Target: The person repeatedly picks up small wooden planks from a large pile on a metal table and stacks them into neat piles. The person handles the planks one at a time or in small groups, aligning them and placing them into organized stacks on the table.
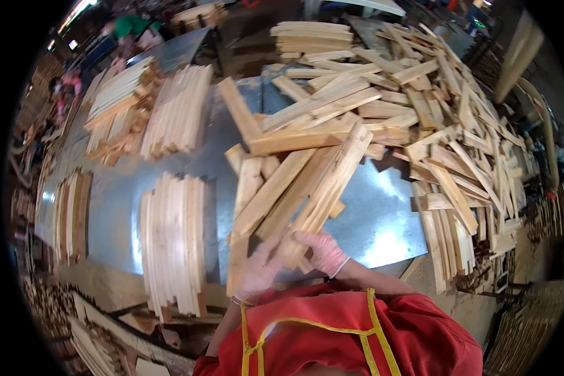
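A few long pale wooden slats (332, 182) slant up and away from my body, held together at their near end. My right hand (323, 252), in a whitish-pink glove, is closed on their right side with the thumb on top. My left hand (258, 272), gloved likewise and smeared by motion, grips the same near end from the left; its fingers show only in part. Just beyond my left hand, loose wooden boards (272, 191) lie at a slant on the metal table (116, 232), partly under the held slats.
A neat row of slats (172, 241) lies to the left, with a smaller row (72, 216) farther out. More stacks (178, 113) stand at the far left. A large jumbled heap of boards (445, 106) covers the right side. Another person (131, 28) is at the far left.
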Demonstrator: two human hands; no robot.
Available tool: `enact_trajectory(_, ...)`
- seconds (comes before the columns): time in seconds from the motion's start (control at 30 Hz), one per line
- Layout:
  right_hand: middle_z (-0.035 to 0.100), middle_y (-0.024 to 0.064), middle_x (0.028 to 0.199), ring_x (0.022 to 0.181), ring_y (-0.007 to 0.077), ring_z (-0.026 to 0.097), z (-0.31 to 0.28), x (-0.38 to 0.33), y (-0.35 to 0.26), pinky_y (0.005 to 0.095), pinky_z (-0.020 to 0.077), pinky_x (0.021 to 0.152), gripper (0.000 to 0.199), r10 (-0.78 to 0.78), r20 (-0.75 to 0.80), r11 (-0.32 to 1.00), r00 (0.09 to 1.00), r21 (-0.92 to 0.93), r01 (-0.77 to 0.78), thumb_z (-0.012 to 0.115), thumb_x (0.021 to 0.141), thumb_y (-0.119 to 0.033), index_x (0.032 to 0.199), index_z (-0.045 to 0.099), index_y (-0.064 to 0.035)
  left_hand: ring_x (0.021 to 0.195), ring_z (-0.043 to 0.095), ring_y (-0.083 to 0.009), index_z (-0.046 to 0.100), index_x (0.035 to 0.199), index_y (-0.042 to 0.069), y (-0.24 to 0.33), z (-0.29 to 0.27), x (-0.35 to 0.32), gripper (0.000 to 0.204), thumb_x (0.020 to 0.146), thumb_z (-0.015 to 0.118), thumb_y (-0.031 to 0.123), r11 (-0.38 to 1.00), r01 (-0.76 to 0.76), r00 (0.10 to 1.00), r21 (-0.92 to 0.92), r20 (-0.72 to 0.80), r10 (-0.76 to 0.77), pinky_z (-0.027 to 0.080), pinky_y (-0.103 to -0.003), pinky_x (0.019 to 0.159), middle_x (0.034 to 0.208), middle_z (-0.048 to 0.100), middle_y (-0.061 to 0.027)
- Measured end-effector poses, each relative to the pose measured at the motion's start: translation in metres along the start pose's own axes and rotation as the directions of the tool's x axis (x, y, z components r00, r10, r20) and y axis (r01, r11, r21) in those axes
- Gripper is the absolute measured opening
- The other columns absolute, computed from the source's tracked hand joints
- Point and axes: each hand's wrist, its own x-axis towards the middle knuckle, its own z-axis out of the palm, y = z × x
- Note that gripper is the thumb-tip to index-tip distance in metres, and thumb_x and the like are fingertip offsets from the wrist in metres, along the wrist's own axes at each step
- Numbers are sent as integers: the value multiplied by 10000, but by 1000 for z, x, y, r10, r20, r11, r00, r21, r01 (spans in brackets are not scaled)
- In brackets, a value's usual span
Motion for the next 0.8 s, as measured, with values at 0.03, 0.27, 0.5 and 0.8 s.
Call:
enact_trajectory(0.03,654,68,1227,1148,230,643,-21,0,-17,393,527,1034,601,-21,-72,998,997,54,25,822,872,-121,1391,523,-69,1278,580,-299,567,1413,14,0,6,15,565,918,737,229,974,-75,993,213,-69,92,482,-409,1058,1380,615,-163)
enact_trajectory(0.27,675,107,1204,1111,224,650,-117,31,-424,363,532,984,467,-820,-26,499,572,-522,691,689,994,-324,1334,579,-23,1365,482,-373,538,1440,58,-18,-14,143,760,807,801,385,566,25,934,824,-221,280,393,-489,1151,1462,529,-190)
enact_trajectory(0.5,562,196,1466,1352,423,515,-127,171,-361,471,405,1147,913,-495,607,-645,621,-736,205,821,811,-500,1526,455,-68,1338,517,-352,480,1482,76,-43,27,170,823,839,714,534,412,204,934,888,-303,191,418,-480,1123,1440,547,-182)
enact_trajectory(0.8,618,258,1267,1162,434,604,-86,123,-275,499,504,1005,598,-236,426,-641,874,-743,189,771,814,-170,1361,592,-6,1099,667,-402,648,1290,63,31,15,4,638,745,764,375,841,286,958,460,-104,-268,520,-484,964,1189,699,-219)
